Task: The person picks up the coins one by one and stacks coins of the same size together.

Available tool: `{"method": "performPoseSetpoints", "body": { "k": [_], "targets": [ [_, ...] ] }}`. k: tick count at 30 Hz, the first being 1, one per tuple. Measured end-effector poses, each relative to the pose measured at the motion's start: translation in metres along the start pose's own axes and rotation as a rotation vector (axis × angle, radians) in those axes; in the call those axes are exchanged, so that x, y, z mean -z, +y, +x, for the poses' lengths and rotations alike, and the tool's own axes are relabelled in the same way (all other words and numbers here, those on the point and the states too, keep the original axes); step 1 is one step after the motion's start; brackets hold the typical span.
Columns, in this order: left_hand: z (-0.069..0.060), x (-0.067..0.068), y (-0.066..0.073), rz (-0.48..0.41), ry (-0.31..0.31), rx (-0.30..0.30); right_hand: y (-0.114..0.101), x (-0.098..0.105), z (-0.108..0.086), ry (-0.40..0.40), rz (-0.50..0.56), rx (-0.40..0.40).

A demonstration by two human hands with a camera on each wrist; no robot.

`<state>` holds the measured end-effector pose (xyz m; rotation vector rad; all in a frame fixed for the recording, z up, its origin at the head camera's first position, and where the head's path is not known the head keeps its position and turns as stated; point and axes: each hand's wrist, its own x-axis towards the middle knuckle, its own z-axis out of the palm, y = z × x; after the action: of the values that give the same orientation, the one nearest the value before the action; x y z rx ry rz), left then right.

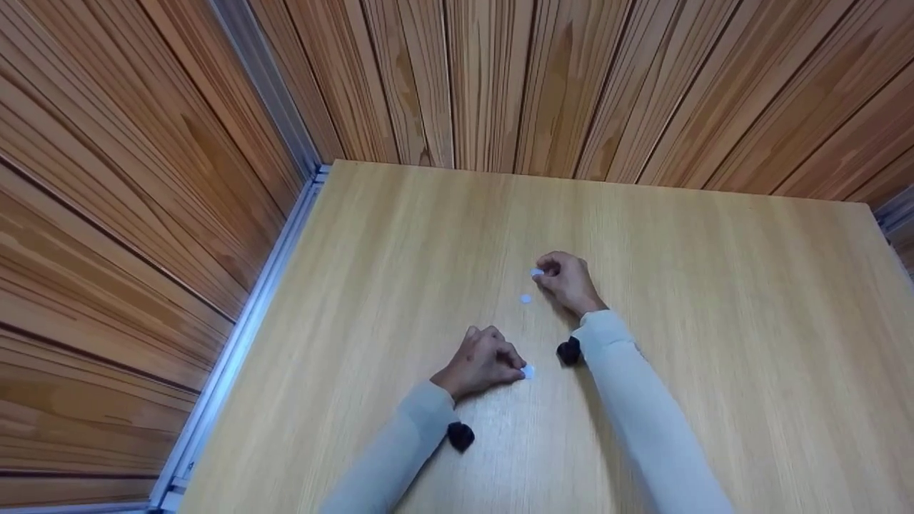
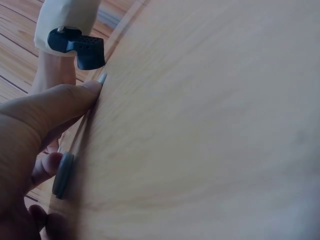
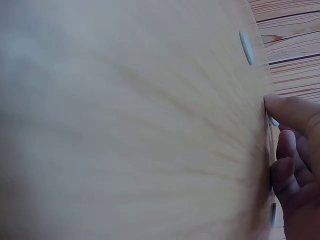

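At lower centre, left hand pinches a white disc at its right side; above that, a loose disc lies on the table between the hands; next, up-right, a third disc pinched by right hand. Hands apart.

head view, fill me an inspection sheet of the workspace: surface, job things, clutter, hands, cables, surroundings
surface: pale wood-grain table
job things: three small white discs, a left disc, a far disc and a loose disc lying between those two, touched by neither hand
clutter: nothing seen
left hand: pinches the left disc
right hand: pinches the far disc, farther up the table
wrists: a black device at each cuff
cables: nothing seen
surroundings: plank walls, metal rail along the table's left edge
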<state>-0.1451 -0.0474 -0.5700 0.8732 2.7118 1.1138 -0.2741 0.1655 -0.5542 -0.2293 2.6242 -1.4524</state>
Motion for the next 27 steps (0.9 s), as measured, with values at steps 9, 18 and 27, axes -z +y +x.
{"method": "performPoseSetpoints", "body": {
  "k": [9, 18, 27],
  "targets": [
    [0.003, -0.001, 0.000, 0.004, -0.011, 0.004, 0.001, 0.003, -0.006, 0.012, -0.098, 0.042],
    [0.001, -0.001, 0.001, -0.007, -0.010, 0.035, 0.009, 0.008, -0.013, 0.059, -0.029, 0.049],
    [0.001, 0.000, 0.001, -0.016, -0.025, 0.059, 0.012, 0.011, -0.020, 0.051, 0.086, -0.065]
  ]
}}
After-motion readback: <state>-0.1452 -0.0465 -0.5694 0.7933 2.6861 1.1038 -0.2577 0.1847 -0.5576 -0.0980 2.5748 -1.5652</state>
